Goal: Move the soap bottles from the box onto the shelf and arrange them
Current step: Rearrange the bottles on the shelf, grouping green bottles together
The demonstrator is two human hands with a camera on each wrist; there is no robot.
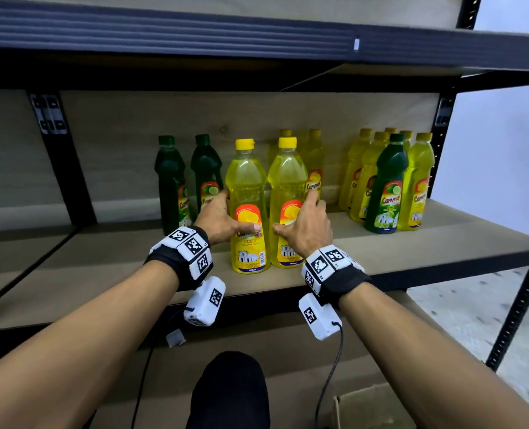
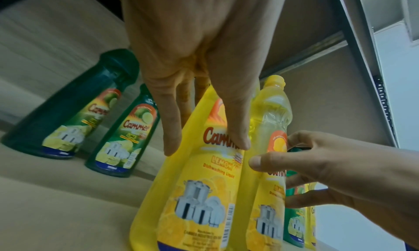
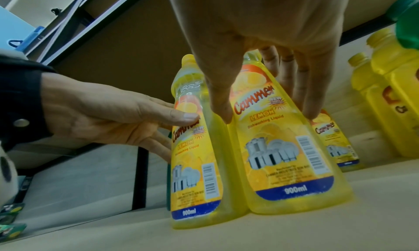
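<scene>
Although the shelf [image 1: 442, 243] carries them now, these full plastic bottles will likely feel heavy and a little slick, with thin walls that give under pressure, so the waisted middle above the label looks like the best place to hold. Both stand upright near the front edge, touching side by side between the two hands. The left yellow bottle [image 1: 248, 205] sits inside the left hand [image 1: 218, 219], thumb across its label, fingers round its far side. The right yellow bottle [image 1: 288, 199] is held likewise by the right hand [image 1: 308, 226], thumb on the label, fingers spread behind it. Two green bottles [image 1: 189, 181] stand just beyond the left fingers.
</scene>
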